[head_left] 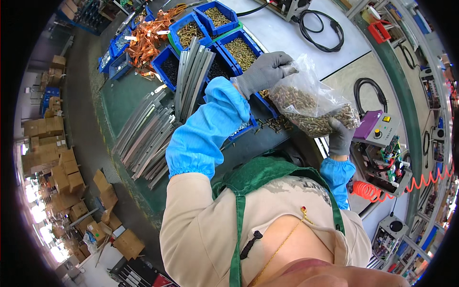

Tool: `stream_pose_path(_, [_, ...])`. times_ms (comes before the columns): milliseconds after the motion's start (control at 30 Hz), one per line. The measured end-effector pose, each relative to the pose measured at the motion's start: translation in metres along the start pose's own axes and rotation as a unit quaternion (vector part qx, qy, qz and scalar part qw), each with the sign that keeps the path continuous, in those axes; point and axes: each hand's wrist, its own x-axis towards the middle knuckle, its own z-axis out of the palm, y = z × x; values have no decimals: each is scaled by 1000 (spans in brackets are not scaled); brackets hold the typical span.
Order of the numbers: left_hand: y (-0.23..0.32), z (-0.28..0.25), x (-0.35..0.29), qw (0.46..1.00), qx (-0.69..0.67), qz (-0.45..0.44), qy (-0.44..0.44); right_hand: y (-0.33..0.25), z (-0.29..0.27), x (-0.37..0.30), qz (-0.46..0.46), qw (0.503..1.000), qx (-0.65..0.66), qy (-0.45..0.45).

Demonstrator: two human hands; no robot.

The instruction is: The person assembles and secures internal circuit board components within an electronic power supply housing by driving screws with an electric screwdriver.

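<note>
A clear plastic bag [313,103], partly filled with small brass-coloured screws or similar fasteners, hangs tilted between my two gloved hands. My left hand [264,71], in a grey glove, is closed on the bag's upper left edge. At the bag's lower right corner my right hand [341,136] grips it from below, thumb against the plastic. Left of the bag, a blue bin [241,52] holds similar brass-coloured pieces. Beneath the bag's left side, loose fasteners [275,124] lie scattered on the bench.
Grey metal strips [148,136] are stacked on the green bench to the left, with more strips [193,74] leaning against the bins. Copper-coloured parts [146,40] pile up beyond. A purple-fronted device [375,128] and a red coiled hose [368,190] stand at the right.
</note>
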Motion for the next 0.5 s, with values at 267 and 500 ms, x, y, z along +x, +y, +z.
stream_pose_path(267, [18, 11, 8, 1000, -7, 2, 15, 12, -11, 2, 46, 994, 95, 29])
stream_pose_path(500, [26, 18, 15, 999, -33, 3, 41, 22, -16, 8, 58, 991, 124, 9])
